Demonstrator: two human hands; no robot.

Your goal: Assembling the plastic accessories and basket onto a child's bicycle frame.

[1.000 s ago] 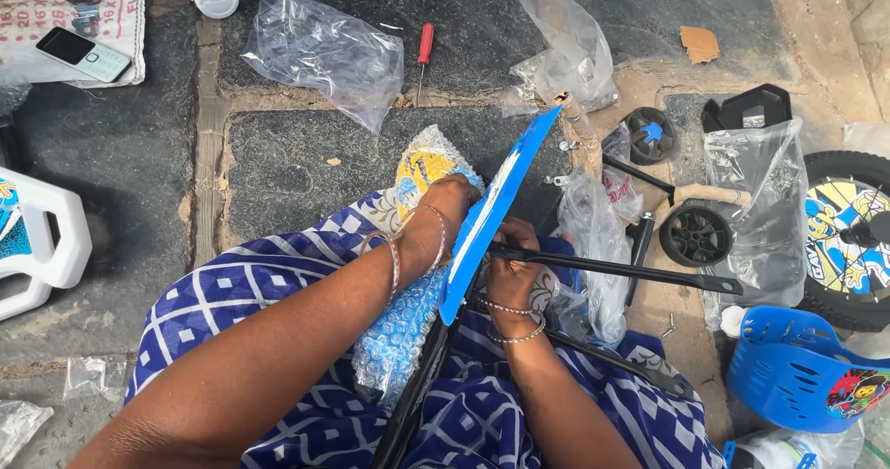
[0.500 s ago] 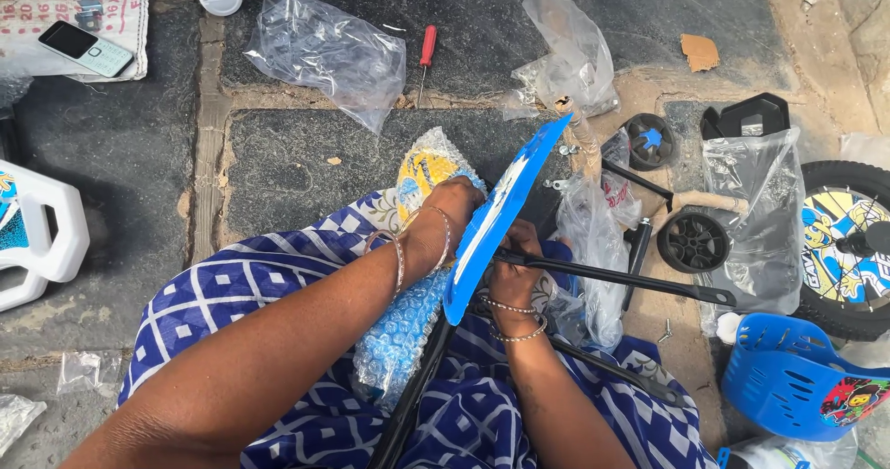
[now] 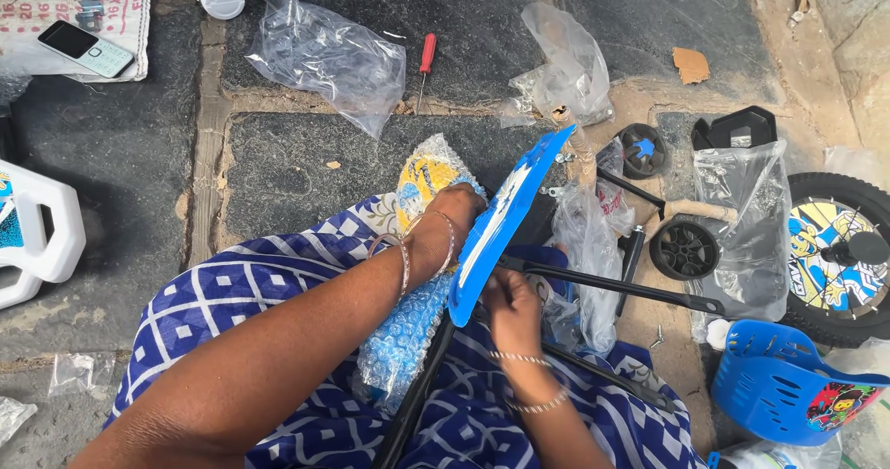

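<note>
The blue plastic panel point(image 3: 505, 223) stands on edge over the person's lap, its long axis running from the lower left up toward the upper right, and the left hand point(image 3: 451, 211) meets it from the left at mid-length, nearer than the other, though its fingers are hidden behind the panel so I cannot tell how they are set. The right hand point(image 3: 510, 307) sits just below the panel's lower end, fingers curled together on the black metal rod point(image 3: 612, 285). Underneath is a stone floor point(image 3: 278, 163) strewn with 2 clear plastic bags, a red screwdriver point(image 3: 425, 61) and a small black wheel point(image 3: 684, 249).
</note>
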